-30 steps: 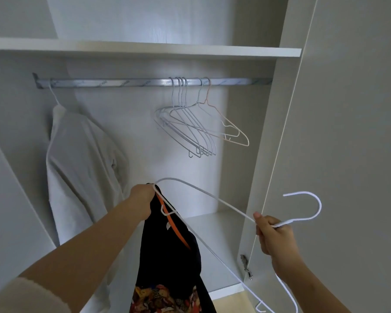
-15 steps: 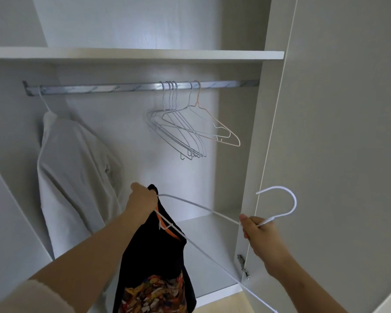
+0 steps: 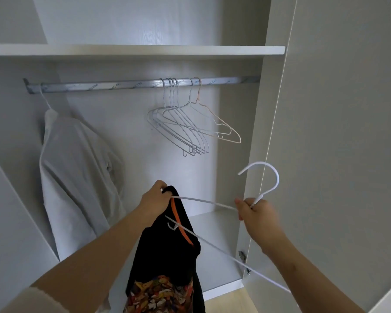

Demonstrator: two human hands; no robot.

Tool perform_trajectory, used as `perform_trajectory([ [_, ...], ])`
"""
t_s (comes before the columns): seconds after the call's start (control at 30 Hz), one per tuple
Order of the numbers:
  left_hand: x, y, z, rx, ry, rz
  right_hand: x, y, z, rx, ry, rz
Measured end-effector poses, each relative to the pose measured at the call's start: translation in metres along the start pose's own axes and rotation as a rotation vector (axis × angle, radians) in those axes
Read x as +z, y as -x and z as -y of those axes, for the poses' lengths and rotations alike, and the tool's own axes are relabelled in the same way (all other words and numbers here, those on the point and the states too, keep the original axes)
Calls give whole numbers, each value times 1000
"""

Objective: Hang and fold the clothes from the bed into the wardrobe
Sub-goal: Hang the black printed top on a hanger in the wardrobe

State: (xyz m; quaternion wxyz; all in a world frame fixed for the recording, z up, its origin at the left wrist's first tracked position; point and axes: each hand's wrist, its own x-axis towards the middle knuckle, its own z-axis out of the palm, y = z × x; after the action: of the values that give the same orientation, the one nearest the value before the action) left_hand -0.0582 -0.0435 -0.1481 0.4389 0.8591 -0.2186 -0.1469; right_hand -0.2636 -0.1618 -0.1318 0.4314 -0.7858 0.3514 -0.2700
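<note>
My left hand [image 3: 155, 201] grips the top of a black garment [image 3: 167, 251] with an orange neck trim and a colourful print low down. One arm of a white wire hanger [image 3: 261, 195] runs into the garment's neck. My right hand [image 3: 256, 211] holds that hanger at the base of its hook, to the right of the garment, in front of the open wardrobe. The metal rail [image 3: 122, 84] crosses above both hands.
Several empty wire hangers [image 3: 190, 127] hang on the rail at centre right. A pale grey garment [image 3: 72, 172] hangs at the rail's left end. A white shelf [image 3: 133, 51] lies above the rail. The open wardrobe door [image 3: 336, 132] fills the right side, a lower shelf [image 3: 212, 251] sits below.
My left hand has pulled the garment's top further along the hanger arm. My right hand has tilted the hook more upright and kept its hold.
</note>
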Motion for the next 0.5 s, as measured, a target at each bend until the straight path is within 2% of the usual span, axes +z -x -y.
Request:
perform_trajectory([
  [0.2,-4,-2,3,-148,151,-97,6,12,24,-301,316,-42],
  [0.4,20,13,-13,-151,199,-137,16,19,34,-271,333,-71],
  [0.5,18,15,-18,-100,172,-90,10,20,32,-199,220,-35],
])
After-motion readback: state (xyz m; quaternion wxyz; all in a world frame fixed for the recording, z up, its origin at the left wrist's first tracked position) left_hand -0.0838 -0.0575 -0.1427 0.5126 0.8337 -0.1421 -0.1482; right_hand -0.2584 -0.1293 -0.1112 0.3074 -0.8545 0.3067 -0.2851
